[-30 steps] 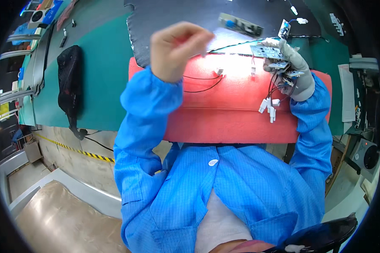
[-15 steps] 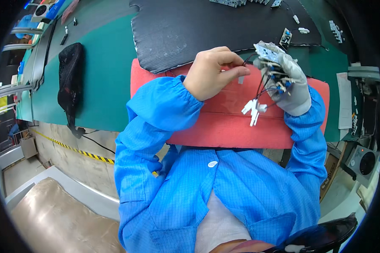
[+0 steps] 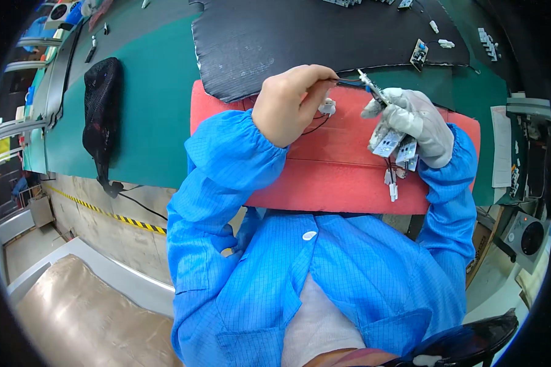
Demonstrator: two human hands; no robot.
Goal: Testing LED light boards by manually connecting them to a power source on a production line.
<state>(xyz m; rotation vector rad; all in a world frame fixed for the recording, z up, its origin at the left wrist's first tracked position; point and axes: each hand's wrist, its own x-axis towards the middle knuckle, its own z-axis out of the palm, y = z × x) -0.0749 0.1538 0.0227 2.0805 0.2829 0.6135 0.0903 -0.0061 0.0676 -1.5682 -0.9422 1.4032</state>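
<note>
My bare left hand [image 3: 288,105] is closed, its thumb and fingers pinching thin dark wires [image 3: 349,81]. The wires run right to a small circuit board [image 3: 373,88], seen nearly edge-on, which my gloved right hand [image 3: 422,122] grips between thumb and fingers. Lower in that same glove, several more small circuit boards [image 3: 388,144] are bunched together. White plug connectors [image 3: 392,188] dangle from them on short wires. Beside my left fingers hangs another white connector [image 3: 327,107] with a dark wire. Both hands are above a red foam pad [image 3: 343,183].
A black sheet [image 3: 275,49] lies beyond the pad on the green table [image 3: 159,104]. On its right sits a loose circuit board [image 3: 419,55], with more boards [image 3: 343,2] at the far edge. A black mesh bag [image 3: 101,110] lies left; a paper strip [image 3: 501,147] lies right.
My right hand has turned, so the bunched boards now hang lower and one board points up-left. My left hand has moved slightly left, drawing the wires out straighter.
</note>
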